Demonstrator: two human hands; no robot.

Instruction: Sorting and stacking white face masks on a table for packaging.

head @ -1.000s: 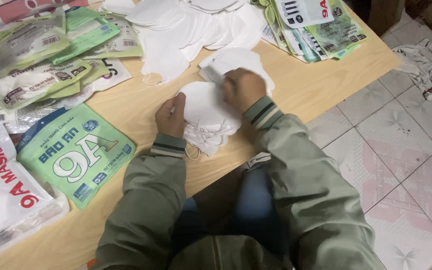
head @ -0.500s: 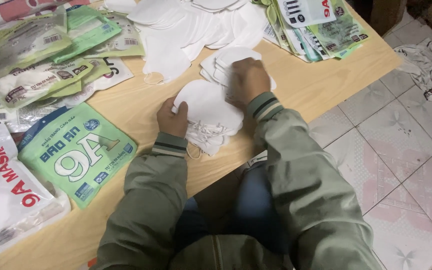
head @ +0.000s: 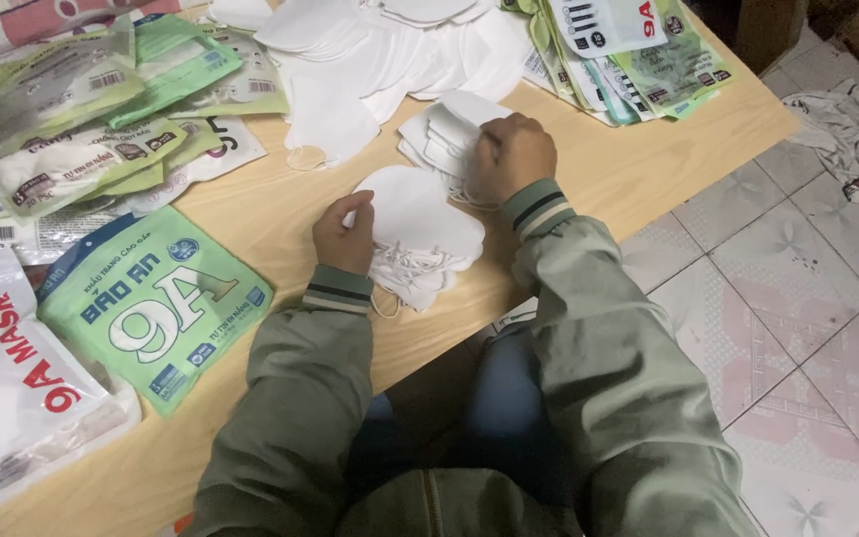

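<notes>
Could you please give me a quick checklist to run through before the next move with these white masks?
1. Left hand steadies the near stack of white masks: ok.
2. Right hand rests on the far fanned stack: ok.
3. Both stacks lie fully on the wooden table: cannot tell; the near stack's ear loops hang at the edge.
4. Green package lies apart from the hands: ok.
5. Loose mask pile separate from the far stack: cannot tell.
</notes>
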